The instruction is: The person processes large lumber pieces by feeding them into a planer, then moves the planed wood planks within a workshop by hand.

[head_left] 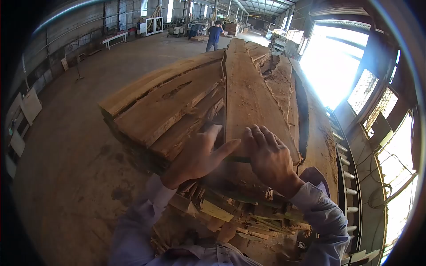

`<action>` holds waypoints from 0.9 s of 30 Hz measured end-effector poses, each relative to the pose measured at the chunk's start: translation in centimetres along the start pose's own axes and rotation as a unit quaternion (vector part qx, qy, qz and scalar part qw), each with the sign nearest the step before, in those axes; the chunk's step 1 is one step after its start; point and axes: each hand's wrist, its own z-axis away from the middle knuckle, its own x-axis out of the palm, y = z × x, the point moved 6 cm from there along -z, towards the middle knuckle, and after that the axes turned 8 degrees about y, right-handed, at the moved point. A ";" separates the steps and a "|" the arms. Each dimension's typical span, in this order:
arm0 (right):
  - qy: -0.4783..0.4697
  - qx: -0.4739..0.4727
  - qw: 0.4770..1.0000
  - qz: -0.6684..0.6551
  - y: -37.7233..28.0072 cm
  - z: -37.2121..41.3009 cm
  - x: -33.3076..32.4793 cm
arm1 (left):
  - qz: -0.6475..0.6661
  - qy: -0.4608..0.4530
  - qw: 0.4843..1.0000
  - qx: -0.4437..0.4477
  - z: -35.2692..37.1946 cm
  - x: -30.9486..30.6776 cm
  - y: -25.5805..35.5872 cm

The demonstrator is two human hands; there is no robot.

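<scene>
Both left hand (197,156) and right hand (269,158) rest on the plank (247,88), fingers (214,130) spread, empty.

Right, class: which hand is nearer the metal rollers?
Right. The right hand rests on the long plank, closer to the rollers; the left hand lies beyond it, farther away.

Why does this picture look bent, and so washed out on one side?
Head view: a fisheye lens bows the planks and floor and leaves black corners; daylight through the big opening on the right blows out to white glare; the left hand looks slightly smeared, the right hand crisper; the far person is small and soft.
</scene>
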 end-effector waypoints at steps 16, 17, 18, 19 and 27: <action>-0.041 0.042 0.998 0.007 0.5 6.2 -9.2 | -0.039 0.144 0.964 0.220 5.5 0.3 2.0; -0.041 0.059 0.997 0.004 0.7 7.5 -11.7 | -0.060 0.151 0.953 0.255 6.5 0.4 2.8; -0.040 0.077 0.996 0.001 1.0 8.9 -14.2 | -0.079 0.156 0.942 0.286 7.7 0.7 3.7; -0.036 0.107 0.994 -0.003 1.2 10.5 -16.4 | -0.097 0.159 0.930 0.317 8.9 1.3 4.8; -0.066 0.281 0.956 0.058 1.2 31.7 -31.0 | -0.079 0.163 0.892 0.415 10.1 12.7 15.9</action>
